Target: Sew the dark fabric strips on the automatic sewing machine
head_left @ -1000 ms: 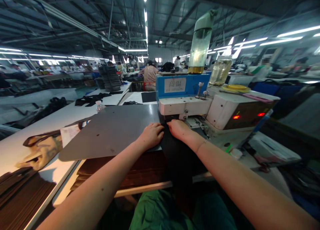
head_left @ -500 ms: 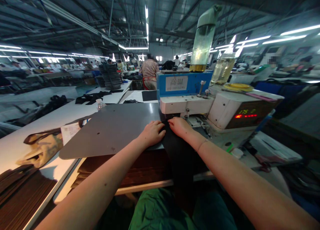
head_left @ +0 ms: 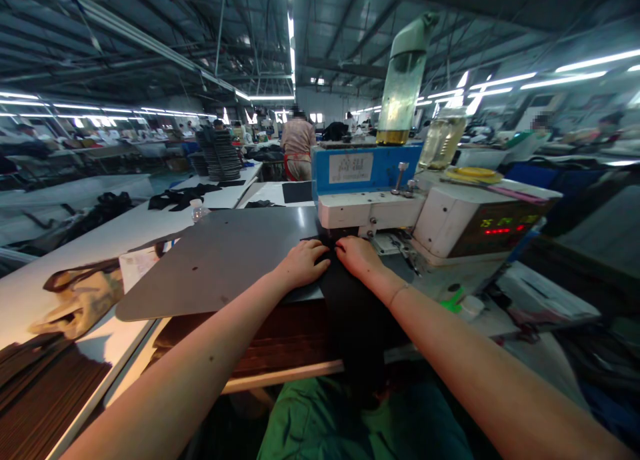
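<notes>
A long black fabric strip (head_left: 350, 307) runs from my lap up over the table edge to the head of a blue and white sewing-type machine (head_left: 370, 210). My left hand (head_left: 304, 263) rests on the grey metal plate (head_left: 220, 260), fingertips and thumb on the strip's left edge. My right hand (head_left: 357, 255) is on the strip's right side, fingers curled and pinching it close below the machine head. The fabric's far end, by the needle area, is partly hidden by my fingers and the head.
A lit display panel (head_left: 505, 227) is at the machine's right. An oil-filled bottle (head_left: 400, 93) and a jar (head_left: 445, 140) stand on top. Brown stacked pieces (head_left: 45, 393) and tan cloth (head_left: 85, 297) lie left. A small clear bottle (head_left: 198, 211) stands behind the plate. A person (head_left: 299, 143) works ahead.
Black fabric now shows on the plate beyond my left fingertips, left of the machine head. The display's digits differ. Both hands stay in nearly the same place; the view has shifted slightly.
</notes>
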`<action>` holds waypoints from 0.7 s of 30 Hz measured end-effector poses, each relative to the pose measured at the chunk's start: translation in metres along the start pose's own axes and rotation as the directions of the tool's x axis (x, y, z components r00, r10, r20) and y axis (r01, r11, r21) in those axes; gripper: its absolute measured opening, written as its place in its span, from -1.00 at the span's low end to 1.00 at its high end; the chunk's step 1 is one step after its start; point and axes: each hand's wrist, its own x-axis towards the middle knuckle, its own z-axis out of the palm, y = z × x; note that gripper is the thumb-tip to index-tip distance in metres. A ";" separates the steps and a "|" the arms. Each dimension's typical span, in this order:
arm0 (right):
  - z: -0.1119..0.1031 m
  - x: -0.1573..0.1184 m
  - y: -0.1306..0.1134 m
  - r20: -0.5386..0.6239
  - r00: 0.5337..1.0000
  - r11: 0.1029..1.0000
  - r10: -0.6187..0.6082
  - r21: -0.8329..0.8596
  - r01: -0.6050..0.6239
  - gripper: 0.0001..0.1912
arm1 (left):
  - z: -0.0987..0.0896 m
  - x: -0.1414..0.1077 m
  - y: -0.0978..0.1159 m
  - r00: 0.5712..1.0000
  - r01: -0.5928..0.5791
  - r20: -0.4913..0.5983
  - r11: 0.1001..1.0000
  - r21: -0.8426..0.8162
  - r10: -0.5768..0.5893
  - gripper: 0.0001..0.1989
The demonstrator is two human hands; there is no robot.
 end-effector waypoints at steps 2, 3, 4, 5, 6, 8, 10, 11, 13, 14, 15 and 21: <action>0.000 0.000 0.000 0.001 1.000 1.000 0.004 -0.004 -0.004 -0.72 | 0.000 0.000 0.000 1.000 -0.004 -0.004 1.000 -0.003 0.004 -0.62; 0.000 -0.001 0.000 -0.001 1.000 1.000 0.006 -0.005 -0.006 -0.72 | 0.000 0.000 0.000 1.000 -0.008 -0.009 1.000 -0.003 0.007 -0.62; 0.000 -0.001 0.000 -0.003 1.000 1.000 0.005 -0.007 -0.005 -0.72 | 0.001 0.000 0.000 1.000 -0.009 -0.014 1.000 -0.003 0.009 -0.63; -0.001 -0.001 -0.001 -0.003 1.000 1.000 -0.001 -0.009 0.000 -0.72 | 0.001 -0.001 -0.001 1.000 -0.010 -0.020 1.000 -0.003 0.010 -0.63; -0.001 -0.002 -0.001 -0.003 1.000 1.000 -0.008 -0.011 0.008 -0.72 | 0.002 -0.001 -0.001 1.000 -0.011 -0.024 1.000 -0.005 0.011 -0.63; -0.002 -0.003 -0.001 -0.003 1.000 1.000 -0.017 -0.018 0.016 -0.72 | 0.002 -0.001 -0.001 0.999 -0.013 -0.029 1.000 -0.009 0.013 -0.62; -0.002 -0.003 -0.002 -0.002 1.000 1.000 -0.013 -0.026 0.013 -0.72 | 0.003 -0.002 -0.002 0.999 -0.015 -0.028 1.000 -0.013 0.014 -0.62; -0.003 -0.004 -0.003 0.001 1.000 1.000 -0.011 -0.029 0.011 -0.72 | 0.003 -0.002 -0.001 1.000 -0.014 -0.028 1.000 -0.013 0.013 -0.62; -0.003 -0.004 -0.003 0.011 1.000 0.999 -0.011 -0.033 0.011 -0.72 | 0.003 -0.002 -0.001 0.999 -0.011 -0.031 1.000 -0.013 0.011 -0.63; -0.003 -0.004 -0.003 0.014 1.000 0.999 -0.014 -0.033 0.014 -0.72 | 0.003 -0.002 -0.001 0.999 -0.011 -0.034 1.000 -0.013 0.011 -0.63; -0.003 -0.004 -0.003 0.016 1.000 0.999 -0.017 -0.031 0.017 -0.71 | 0.003 -0.003 0.000 0.999 -0.012 -0.037 1.000 -0.015 0.011 -0.64; 0.000 -0.003 -0.002 -0.009 1.000 1.000 -0.023 -0.014 0.023 -0.71 | 0.002 -0.003 0.000 0.999 -0.014 -0.033 1.000 -0.023 0.013 -0.63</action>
